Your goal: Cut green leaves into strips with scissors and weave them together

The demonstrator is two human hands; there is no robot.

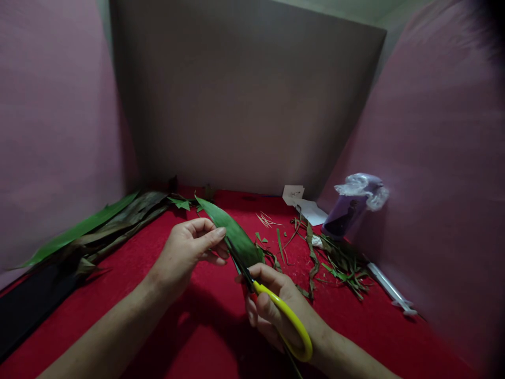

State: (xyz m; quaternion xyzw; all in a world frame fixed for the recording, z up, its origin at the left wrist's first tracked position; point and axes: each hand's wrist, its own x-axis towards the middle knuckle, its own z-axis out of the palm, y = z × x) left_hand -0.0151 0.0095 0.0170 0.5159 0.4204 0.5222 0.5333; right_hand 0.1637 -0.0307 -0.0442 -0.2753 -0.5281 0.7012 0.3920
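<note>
My left hand (197, 245) pinches the edge of a long green leaf (231, 229) between thumb and fingers. The leaf tilts up to a point at its far left end, above the red cloth (189, 305). In my right hand (282, 305) is a pair of scissors (290, 313) with yellow handles, my thumb and fingers closed round it. The dark blades lie along the leaf's near edge, pointing towards my left hand. How far apart the blades are I cannot tell, since the leaf partly hides them.
Leaf scraps and dry stalks (343, 263) lie at the right, near a purple bin (343, 213) lined with clear plastic and a syringe (390, 289). Toothpicks (268, 220) and white paper (311, 211) are further back. Long leaves (114, 226) stretch along the left wall.
</note>
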